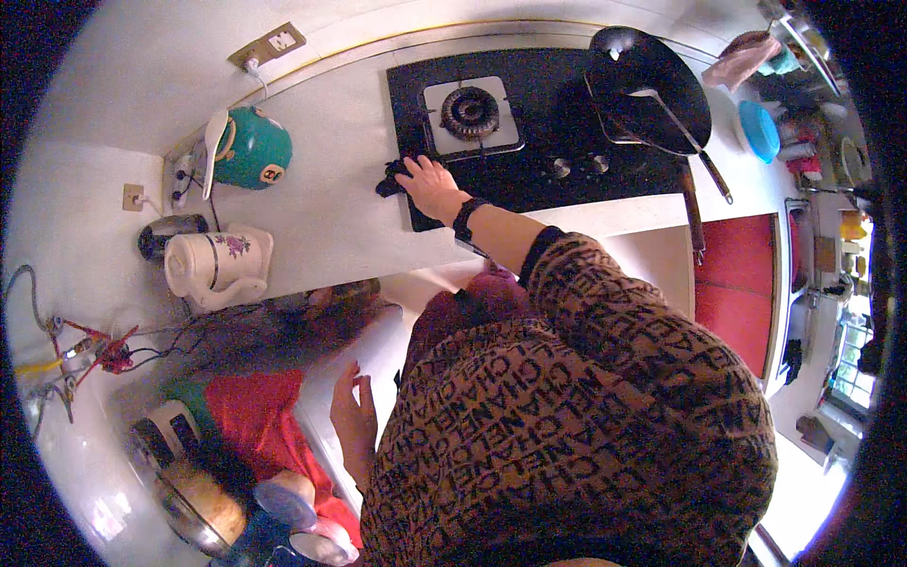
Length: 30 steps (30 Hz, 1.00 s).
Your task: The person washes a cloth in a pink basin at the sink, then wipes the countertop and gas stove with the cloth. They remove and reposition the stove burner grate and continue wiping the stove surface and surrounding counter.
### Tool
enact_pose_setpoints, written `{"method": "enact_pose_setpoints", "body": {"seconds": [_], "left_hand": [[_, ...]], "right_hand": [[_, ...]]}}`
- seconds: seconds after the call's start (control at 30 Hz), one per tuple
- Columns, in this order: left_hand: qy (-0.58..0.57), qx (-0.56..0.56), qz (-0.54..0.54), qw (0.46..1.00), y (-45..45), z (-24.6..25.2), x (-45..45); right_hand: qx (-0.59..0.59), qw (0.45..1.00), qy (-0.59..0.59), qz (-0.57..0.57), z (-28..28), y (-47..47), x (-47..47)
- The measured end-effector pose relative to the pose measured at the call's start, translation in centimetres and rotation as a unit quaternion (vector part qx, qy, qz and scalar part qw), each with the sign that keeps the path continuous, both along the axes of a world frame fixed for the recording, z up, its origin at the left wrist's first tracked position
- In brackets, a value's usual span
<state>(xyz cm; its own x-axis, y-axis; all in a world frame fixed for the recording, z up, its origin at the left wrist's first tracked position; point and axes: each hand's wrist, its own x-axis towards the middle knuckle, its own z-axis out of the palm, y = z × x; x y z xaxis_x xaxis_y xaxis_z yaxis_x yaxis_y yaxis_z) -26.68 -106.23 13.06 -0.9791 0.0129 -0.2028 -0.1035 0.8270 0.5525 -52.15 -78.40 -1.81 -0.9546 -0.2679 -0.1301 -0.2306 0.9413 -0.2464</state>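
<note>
My right hand (429, 186) presses a crumpled black cloth (393, 178) against the left edge of a black glass gas cooktop (510, 181), and part of the cloth overlaps the white countertop (336, 205). Just beyond the fingers is a burner (470, 113) on its pale square plate. A black wok (641, 71) sits over the cooktop's right side with a long-handled turner (680, 124) resting across it. Down at my side, away from the counter, hangs my left hand (354, 411), empty with its fingers apart.
A green rice cooker (255, 149) with its lid raised and a white flowered kettle (212, 262) stand on the counter's left. Right of the wok is a blue basin (758, 131). A red cloth (255, 411) and lidded bowls (287, 496) lie at lower left. The wok's handle (693, 212) overhangs the front edge.
</note>
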Motion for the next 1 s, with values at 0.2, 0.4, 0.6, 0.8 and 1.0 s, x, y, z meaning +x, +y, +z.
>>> {"method": "enact_pose_setpoints", "body": {"seconds": [0.2,0.4,0.6,0.8,1.0], "left_hand": [[-0.032,0.006,0.058,0.998,-0.1,-0.1,1.2],[-0.032,0.023,0.013,0.999,1.2,-0.5,-1.3],[-0.003,0.023,-0.051,0.998,2.4,-0.8,-3.3],[-0.025,0.023,-0.059,0.998,3.0,-0.6,-4.1],[-0.025,0.014,-0.054,0.998,3.0,-0.7,-3.5]], "right_hand": [[-0.019,0.998,0.064,0.02,-2.6,2.0,1.9],[-0.034,0.995,0.083,-0.033,-2.6,7.0,5.4],[-0.032,0.995,0.076,-0.058,-2.9,10.8,9.0],[-0.025,0.993,0.113,-0.028,-2.7,15.7,8.3],[-0.029,0.983,0.17,-0.057,-3.7,18.1,6.9]]}}
